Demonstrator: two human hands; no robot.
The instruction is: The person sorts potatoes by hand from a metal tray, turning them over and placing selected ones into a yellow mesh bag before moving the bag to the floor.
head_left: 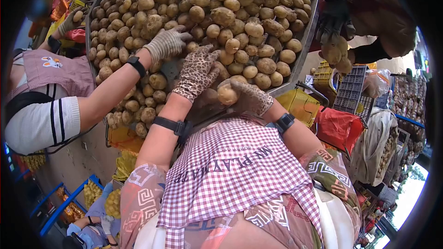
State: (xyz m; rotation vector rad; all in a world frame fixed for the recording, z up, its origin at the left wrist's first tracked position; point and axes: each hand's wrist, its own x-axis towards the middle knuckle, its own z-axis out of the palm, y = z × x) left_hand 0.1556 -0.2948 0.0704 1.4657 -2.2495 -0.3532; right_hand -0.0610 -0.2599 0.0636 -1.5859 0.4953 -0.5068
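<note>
A large heap of potatoes fills a metal-edged table in front of me. My left hand, in a leopard-print glove, rests at the near edge of the heap, its fingers stretched over the potatoes and touching them. My right hand, in a matching glove, is closed around one round potato, held just in front of the checked apron. Close to my left hand, a co-worker's striped-gloved hand reaches into the same heap.
On the right, another person's dark-gloved hand holds several potatoes. Yellow crates, a dark crate and a red bag stand at the right. Net bags of potatoes sit by a blue frame at the lower left.
</note>
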